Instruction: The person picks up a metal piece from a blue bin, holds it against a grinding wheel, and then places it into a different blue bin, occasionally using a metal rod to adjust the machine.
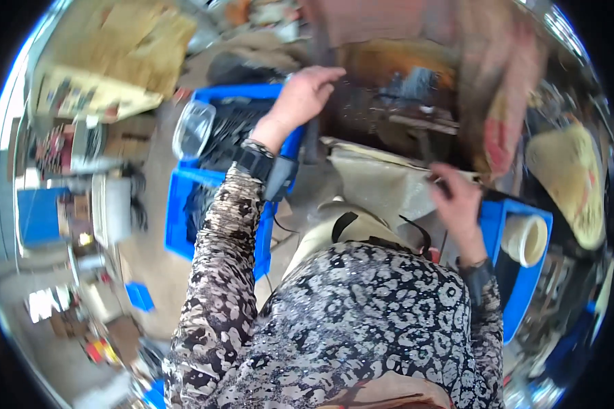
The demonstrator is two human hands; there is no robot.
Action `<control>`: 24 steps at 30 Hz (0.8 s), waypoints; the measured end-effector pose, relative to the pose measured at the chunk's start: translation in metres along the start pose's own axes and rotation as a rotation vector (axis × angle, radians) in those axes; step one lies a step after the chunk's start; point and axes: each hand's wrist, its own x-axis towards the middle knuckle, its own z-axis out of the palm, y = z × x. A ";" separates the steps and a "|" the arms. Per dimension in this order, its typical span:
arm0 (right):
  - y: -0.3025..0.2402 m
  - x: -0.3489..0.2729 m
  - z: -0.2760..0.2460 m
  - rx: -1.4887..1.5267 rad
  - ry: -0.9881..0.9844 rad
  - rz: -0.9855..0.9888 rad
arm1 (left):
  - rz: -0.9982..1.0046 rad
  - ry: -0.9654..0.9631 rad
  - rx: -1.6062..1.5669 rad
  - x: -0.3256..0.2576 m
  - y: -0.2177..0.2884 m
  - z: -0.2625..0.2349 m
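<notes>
My left hand is raised over the far right corner of a blue crate of dark, thin pieces. Its fingers stretch out toward the machine's open work bay, and nothing shows in them. My right hand is at the bay's near edge, its fingers curled around something dark that I cannot make out. A narrow dark strip runs from near those fingers into the bay. Inside the bay is a grey metal block on a wet, brownish surface. A pale sheet hangs from the near edge.
A clear plastic tub rests on the crate's left side. Nearer me is a second blue crate. On the right, a blue bin holds a cream bucket. A reddish cloth-like piece hangs beside the bay.
</notes>
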 end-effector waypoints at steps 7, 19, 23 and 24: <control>0.010 0.166 -0.024 -0.076 0.315 0.002 | -0.650 0.382 0.253 -0.190 -0.027 -0.112; 0.064 0.289 -0.065 -0.320 0.163 0.152 | -0.994 0.498 0.355 -0.288 0.016 -0.065; 0.075 0.288 -0.070 -0.255 0.168 0.083 | -1.003 0.458 0.375 -0.288 0.003 -0.061; 0.071 0.281 -0.067 -0.255 0.152 0.083 | -1.044 0.497 0.349 -0.300 -0.001 -0.062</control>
